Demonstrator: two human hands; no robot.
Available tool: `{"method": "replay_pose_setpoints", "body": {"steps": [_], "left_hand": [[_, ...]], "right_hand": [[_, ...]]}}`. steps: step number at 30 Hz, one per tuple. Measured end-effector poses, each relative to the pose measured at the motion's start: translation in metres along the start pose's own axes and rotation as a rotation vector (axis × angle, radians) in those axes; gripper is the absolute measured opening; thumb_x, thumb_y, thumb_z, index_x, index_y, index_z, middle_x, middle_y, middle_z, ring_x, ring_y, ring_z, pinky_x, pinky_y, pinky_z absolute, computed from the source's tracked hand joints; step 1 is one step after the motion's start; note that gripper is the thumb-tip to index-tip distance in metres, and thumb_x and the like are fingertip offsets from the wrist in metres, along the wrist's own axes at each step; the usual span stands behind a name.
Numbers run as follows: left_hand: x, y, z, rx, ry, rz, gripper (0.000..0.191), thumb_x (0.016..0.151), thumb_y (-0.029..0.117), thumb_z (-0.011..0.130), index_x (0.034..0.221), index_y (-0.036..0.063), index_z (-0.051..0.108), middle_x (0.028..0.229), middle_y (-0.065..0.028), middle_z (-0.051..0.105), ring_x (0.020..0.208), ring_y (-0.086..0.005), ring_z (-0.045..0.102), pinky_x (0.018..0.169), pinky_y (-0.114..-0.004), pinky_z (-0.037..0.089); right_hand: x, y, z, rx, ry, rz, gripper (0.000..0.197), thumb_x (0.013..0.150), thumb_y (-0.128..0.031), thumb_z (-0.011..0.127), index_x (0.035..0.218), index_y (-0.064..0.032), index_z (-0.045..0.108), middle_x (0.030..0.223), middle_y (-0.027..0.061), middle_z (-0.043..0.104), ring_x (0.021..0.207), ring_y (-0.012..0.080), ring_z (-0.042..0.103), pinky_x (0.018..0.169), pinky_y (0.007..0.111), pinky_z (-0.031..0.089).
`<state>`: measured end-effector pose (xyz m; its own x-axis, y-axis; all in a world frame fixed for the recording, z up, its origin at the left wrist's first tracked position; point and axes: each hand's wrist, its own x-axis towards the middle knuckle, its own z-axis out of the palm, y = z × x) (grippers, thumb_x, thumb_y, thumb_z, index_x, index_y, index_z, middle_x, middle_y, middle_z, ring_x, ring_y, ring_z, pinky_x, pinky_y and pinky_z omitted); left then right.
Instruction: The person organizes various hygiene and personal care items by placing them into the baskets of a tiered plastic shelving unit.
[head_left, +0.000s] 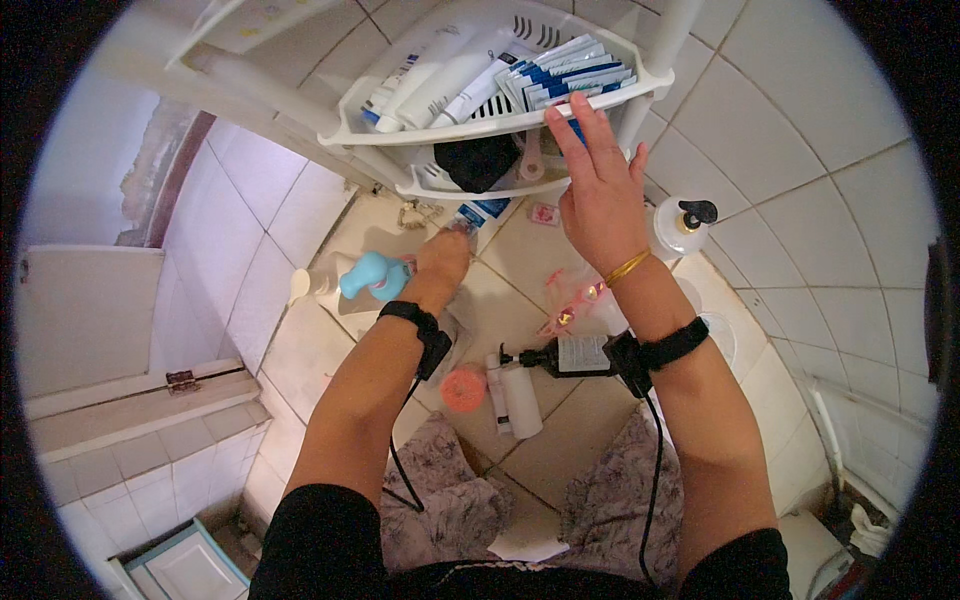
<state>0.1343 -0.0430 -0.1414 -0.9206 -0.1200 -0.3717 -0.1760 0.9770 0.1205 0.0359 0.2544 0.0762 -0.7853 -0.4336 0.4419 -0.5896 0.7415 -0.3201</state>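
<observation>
My right hand (604, 191) rests its fingertips on the front rim of a white plastic shelf basket (465, 133), which holds white tubes (457, 82) and a row of blue and white sachets (562, 71). On the tier below lie a black cloth-like item (478, 161) and a pink-handled thing. My left hand (444, 259) reaches low over the tiled floor, its fingers at a clear and blue packet (480, 212); whether they grip it is hard to tell. Beside that hand stands a light-blue bottle (375, 275).
On the floor are a dark pump bottle (577, 355) lying down, a white bottle (521, 401), an orange-pink round item (463, 388) and pink goggles-like items (566, 316). A white pump bottle (679, 225) stands by the right wall. A cream container (307, 285) is at left.
</observation>
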Motion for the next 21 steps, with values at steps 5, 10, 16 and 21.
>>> {"method": "replay_pose_setpoints", "body": {"steps": [5,10,16,21], "left_hand": [[0.036,0.008,0.027,-0.021,0.01,-0.105,0.055,0.107,0.015,0.068,0.156,-0.0058,0.055,0.148,-0.0308,0.071,0.126,-0.0458,0.08,0.105,-0.054,0.067],[0.055,-0.014,0.049,0.054,0.079,-0.112,0.065,0.11,0.018,0.067,0.164,-0.0095,0.046,0.16,-0.0309,0.062,0.136,-0.0434,0.076,0.104,-0.046,0.069],[0.046,-0.014,0.04,0.131,0.01,0.071,0.065,0.106,0.032,0.077,0.154,-0.0082,0.06,0.161,-0.0319,0.062,0.157,-0.0497,0.053,0.119,-0.052,0.058],[0.024,-0.001,0.008,-0.03,-0.12,-0.156,0.047,0.103,0.037,0.082,0.13,-0.0012,0.081,0.141,-0.0295,0.077,0.137,-0.0471,0.072,0.11,-0.054,0.062]], "right_hand": [[-0.001,0.01,0.011,-0.043,0.0,0.021,0.11,0.088,0.0,0.083,0.182,-0.0368,0.041,0.195,0.001,0.028,0.169,0.0421,0.046,0.127,0.087,0.034],[0.006,0.002,0.013,0.022,0.018,0.013,0.108,0.089,0.0,0.081,0.182,-0.0371,0.041,0.195,0.0011,0.029,0.169,0.0431,0.046,0.128,0.087,0.034],[0.003,0.007,0.011,-0.018,0.012,0.0,0.109,0.087,-0.001,0.082,0.182,-0.0368,0.042,0.195,0.0017,0.029,0.169,0.043,0.046,0.128,0.087,0.034],[0.0,0.003,-0.006,-0.016,-0.013,0.007,0.107,0.09,0.001,0.08,0.182,-0.0371,0.04,0.196,0.0015,0.027,0.169,0.0415,0.046,0.128,0.086,0.034]]}}
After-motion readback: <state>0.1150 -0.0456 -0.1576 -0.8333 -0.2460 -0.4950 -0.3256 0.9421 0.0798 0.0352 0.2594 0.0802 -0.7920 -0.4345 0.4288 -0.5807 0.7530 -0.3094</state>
